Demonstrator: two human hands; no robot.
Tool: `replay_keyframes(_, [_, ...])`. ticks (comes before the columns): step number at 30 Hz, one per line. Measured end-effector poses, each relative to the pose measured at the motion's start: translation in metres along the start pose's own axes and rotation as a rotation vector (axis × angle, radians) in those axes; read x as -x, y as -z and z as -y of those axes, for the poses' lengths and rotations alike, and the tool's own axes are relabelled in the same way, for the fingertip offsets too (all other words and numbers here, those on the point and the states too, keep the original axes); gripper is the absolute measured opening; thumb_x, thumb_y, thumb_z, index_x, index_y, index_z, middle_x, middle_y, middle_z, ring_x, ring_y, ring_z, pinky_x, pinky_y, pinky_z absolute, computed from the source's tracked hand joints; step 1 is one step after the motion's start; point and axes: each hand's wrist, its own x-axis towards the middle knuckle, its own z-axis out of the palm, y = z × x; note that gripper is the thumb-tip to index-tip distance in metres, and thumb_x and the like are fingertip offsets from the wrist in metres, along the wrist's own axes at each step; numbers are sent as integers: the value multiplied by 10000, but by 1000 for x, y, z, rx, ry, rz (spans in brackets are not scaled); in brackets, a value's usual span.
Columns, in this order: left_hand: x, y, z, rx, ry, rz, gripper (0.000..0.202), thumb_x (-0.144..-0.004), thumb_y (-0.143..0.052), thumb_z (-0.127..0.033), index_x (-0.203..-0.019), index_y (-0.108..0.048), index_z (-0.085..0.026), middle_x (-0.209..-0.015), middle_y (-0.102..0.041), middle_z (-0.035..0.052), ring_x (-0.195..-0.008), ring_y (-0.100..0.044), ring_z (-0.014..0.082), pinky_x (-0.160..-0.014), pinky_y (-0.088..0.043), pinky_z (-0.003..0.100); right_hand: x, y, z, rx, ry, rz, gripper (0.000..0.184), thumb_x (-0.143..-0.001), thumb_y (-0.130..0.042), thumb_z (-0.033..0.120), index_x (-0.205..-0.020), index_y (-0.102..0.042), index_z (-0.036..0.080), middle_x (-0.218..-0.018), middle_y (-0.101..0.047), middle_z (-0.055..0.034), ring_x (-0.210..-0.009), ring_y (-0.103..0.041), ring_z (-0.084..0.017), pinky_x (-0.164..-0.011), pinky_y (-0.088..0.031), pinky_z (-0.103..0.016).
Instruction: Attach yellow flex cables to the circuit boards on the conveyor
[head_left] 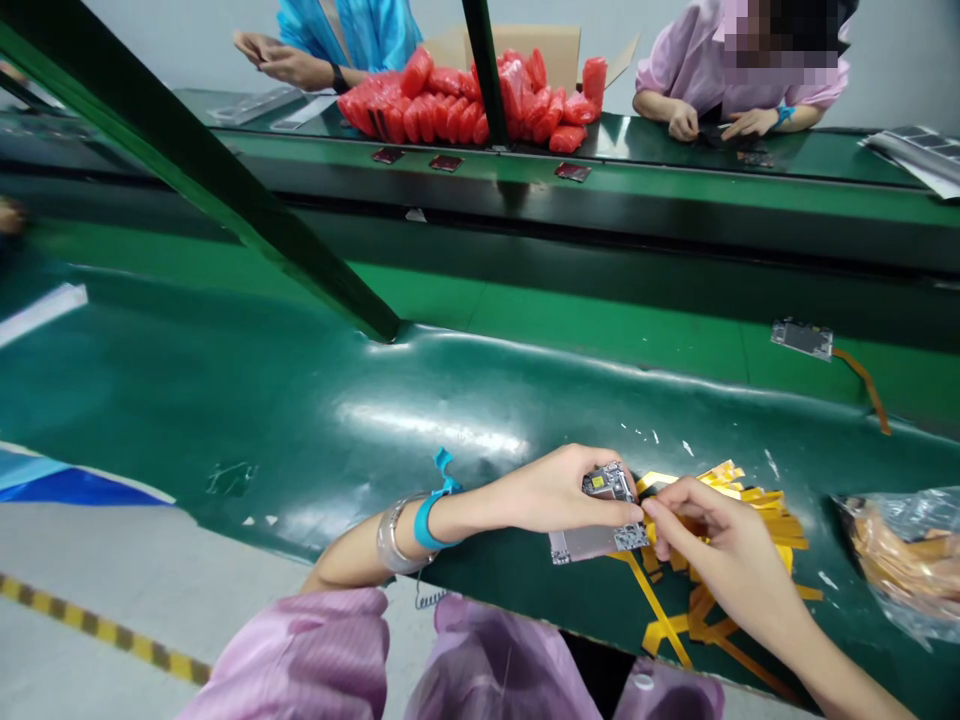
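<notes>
My left hand (559, 490) grips a small silver metal board (600, 515) with a gold chip on top, holding it just above the green mat. My right hand (720, 550) is closed in a pinch against the board's right edge, fingertips pressed together on something I cannot make out. Right under and behind the right hand lies a heap of yellow flex strips (757, 520). A blue wrist strap (431, 510) and a bangle sit on my left wrist.
A clear bag of orange strips (907, 560) lies at the right. Another board with an orange tail (804, 338) rests on the belt. Red packets (480, 100) are piled across the belt, where two people's hands work. A dark green beam (225, 190) slants overhead.
</notes>
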Motion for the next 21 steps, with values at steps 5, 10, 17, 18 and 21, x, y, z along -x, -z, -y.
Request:
replay_keyframes(5, [1,0,-2,-1,5,20,308,-834,-693,-422,-979,-665,-152,-848,-659,7,-734,-566,116,-633,-437,210,-3,-3,0,-75,-49,90,318,-938,-630,484,-787,-602,206,-617,-655,7,-587,-625,-138,-606,-514,-225])
replay_keyframes(10, [2,1,-5,-37,10,28,283,-818,-644,-269,-1076,-669,-154,-950,-693,28,-795,-602,136,-684,-468,230,-6,-7,-2,-191,-65,31,335,-902,-688,496,-772,-616,196,-670,-672,-5,-629,-681,-145,-637,-575,-221])
replay_keyframes(17, [4,3,-5,-33,-9,20,275,-810,-635,-236,-1072,-659,-155,-952,-694,25,-798,-609,133,-695,-482,228,-3,-8,-2,-295,-121,-33,380,-841,-752,527,-736,-618,187,-668,-645,-4,-639,-672,-154,-649,-650,-273])
replay_keyframes(18, [4,3,-5,-36,-8,17,273,-813,-636,-241,-1073,-658,-157,-946,-693,24,-796,-609,133,-687,-480,225,-3,-8,-2,-293,-120,-37,379,-841,-752,526,-737,-620,187,-668,-644,-3,-644,-668,-153,-658,-654,-278])
replay_keyframes(21, [4,3,-5,-49,-9,14,271,-825,-631,-245,-1081,-657,-161,-933,-690,21,-784,-605,128,-672,-473,218,-2,-8,-2,-281,-118,-48,368,-847,-752,514,-742,-623,187,-671,-652,-3,-644,-665,-145,-678,-654,-269])
